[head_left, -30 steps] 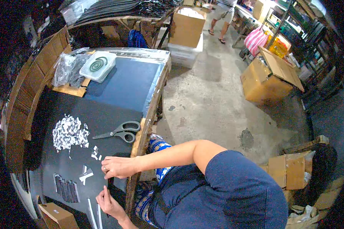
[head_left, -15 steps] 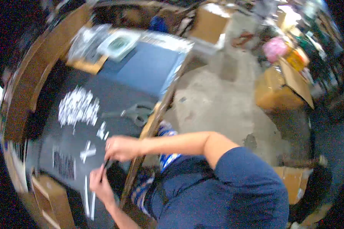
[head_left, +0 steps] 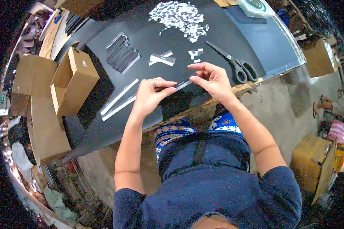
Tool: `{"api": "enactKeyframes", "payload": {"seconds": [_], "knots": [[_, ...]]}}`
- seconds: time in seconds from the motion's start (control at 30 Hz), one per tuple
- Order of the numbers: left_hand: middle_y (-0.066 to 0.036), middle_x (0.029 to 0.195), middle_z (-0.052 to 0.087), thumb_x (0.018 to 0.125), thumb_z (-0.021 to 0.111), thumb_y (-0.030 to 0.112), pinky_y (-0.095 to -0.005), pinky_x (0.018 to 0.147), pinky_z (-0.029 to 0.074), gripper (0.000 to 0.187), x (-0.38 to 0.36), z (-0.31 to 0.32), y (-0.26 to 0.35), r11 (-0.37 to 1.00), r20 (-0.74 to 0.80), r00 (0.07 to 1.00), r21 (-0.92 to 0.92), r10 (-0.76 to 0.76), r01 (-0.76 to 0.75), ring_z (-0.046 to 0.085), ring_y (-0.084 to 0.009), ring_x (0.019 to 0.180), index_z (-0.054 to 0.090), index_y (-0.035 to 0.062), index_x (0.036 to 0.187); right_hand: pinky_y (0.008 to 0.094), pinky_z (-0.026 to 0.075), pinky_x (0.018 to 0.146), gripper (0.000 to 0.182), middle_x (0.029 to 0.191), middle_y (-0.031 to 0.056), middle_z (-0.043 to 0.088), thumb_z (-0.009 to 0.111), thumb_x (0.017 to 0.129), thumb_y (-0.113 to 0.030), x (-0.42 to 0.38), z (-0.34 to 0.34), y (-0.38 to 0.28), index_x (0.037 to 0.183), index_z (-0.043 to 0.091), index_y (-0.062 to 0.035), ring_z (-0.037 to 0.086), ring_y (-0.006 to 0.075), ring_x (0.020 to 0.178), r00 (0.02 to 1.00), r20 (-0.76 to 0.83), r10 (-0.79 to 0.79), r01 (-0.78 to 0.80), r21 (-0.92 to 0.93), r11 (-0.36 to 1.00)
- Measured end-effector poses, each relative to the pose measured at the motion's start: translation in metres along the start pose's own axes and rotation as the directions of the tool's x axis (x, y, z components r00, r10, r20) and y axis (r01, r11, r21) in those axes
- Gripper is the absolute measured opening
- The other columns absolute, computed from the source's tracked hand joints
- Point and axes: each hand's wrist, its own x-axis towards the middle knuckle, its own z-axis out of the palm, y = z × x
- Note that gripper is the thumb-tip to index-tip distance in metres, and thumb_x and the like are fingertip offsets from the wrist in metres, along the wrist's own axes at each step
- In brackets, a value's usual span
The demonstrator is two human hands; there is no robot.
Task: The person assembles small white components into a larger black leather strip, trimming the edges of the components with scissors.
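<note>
A short dark strip with a white edge [head_left: 183,84] stretches between my two hands over the front of the dark table. Thumb and fingers of my left hand [head_left: 149,93] pinch its left end. My right hand [head_left: 214,82] holds the other end, thumb below and index finger raised. Just beyond lie small black-and-white pieces [head_left: 197,54] and several short crossed strips [head_left: 162,58]. Black-handled scissors [head_left: 237,65] rest to the right of my right hand, blades apart from it. Two long white-edged strips [head_left: 118,100] lie left of my left hand.
A heap of small black-and-white pieces [head_left: 177,19] sits at the back, with a bundle of dark strips [head_left: 122,55] to its left. Open cardboard boxes [head_left: 78,82] stand at the left. A blue-grey sheet [head_left: 265,42] covers the right end of the table.
My view has swung round and sharpened, bringing the left-hand boxes further in. My hands stay on the strip, which now lies more level between them.
</note>
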Motion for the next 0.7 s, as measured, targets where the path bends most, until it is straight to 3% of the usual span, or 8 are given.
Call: {"api": "enactKeyframes", "payload": {"seconds": [0.13, 0.3, 0.43, 0.5, 0.7], "knots": [[-0.002, 0.08, 0.067, 0.079, 0.073, 0.007, -0.022, 0.067, 0.045, 0.02, 0.002, 0.004, 0.007, 0.995, 0.035, 0.999, -0.085, -0.041, 0.043, 0.058, -0.0075, 0.075, 0.072, -0.0021, 0.098, 0.0181, 0.039, 0.061, 0.032, 0.077, -0.0067, 0.057, 0.072, 0.079, -0.005, -0.001, 0.001, 0.0, 0.111, 0.067, -0.0084, 0.047, 0.0016, 0.069, 1.0, -0.009, 0.002, -0.002, -0.024, 1.0], [-0.011, 0.084, 0.071, 0.083, 0.07, 0.007, -0.0225, 0.069, 0.051, 0.023, 0.013, 0.023, 0.008, 0.986, 0.009, 0.998, -0.156, -0.06, 0.06, 0.065, -0.0106, 0.074, 0.069, -0.008, 0.1, 0.019, 0.04, 0.062, 0.032, 0.077, -0.0061, 0.056, 0.071, 0.079, -0.006, -0.002, 0.006, 0.0, 0.11, 0.067, -0.0101, 0.048, 0.0026, 0.07, 0.998, -0.025, -0.059, 0.056, -0.103, 0.993], [-0.011, 0.082, 0.071, 0.083, 0.069, 0.008, -0.024, 0.067, 0.054, 0.021, 0.016, 0.027, 0.002, 0.968, 0.013, 0.996, -0.234, -0.088, 0.088, 0.066, -0.0118, 0.071, 0.07, -0.0067, 0.098, 0.019, 0.04, 0.062, 0.031, 0.076, -0.006, 0.056, 0.071, 0.078, -0.005, -0.005, 0.003, 0.001, 0.109, 0.067, -0.0095, 0.048, 0.0027, 0.07, 0.996, -0.04, -0.079, 0.073, -0.133, 0.988], [-0.01, 0.08, 0.071, 0.083, 0.07, 0.008, -0.0239, 0.066, 0.053, 0.021, 0.016, 0.029, 0.002, 0.972, 0.004, 0.996, -0.219, -0.088, 0.087, 0.066, -0.012, 0.07, 0.07, -0.0066, 0.098, 0.0189, 0.041, 0.063, 0.031, 0.075, -0.0058, 0.056, 0.072, 0.078, -0.006, -0.008, 0.002, -0.003, 0.108, 0.067, -0.0091, 0.048, 0.0028, 0.07, 0.999, -0.046, -0.009, 0.004, -0.106, 0.994], [-0.009, 0.077, 0.07, 0.082, 0.071, 0.01, -0.0237, 0.063, 0.053, 0.021, 0.016, 0.031, 0.003, 0.981, -0.012, 0.998, -0.184, -0.064, 0.06, 0.066, -0.0125, 0.067, 0.07, -0.0066, 0.095, 0.0209, 0.043, 0.065, 0.032, 0.075, -0.0045, 0.057, 0.073, 0.077, -0.006, -0.008, 0.002, -0.002, 0.109, 0.067, -0.0086, 0.05, 0.0038, 0.072, 0.999, -0.047, 0.003, -0.009, -0.116, 0.993]]}}
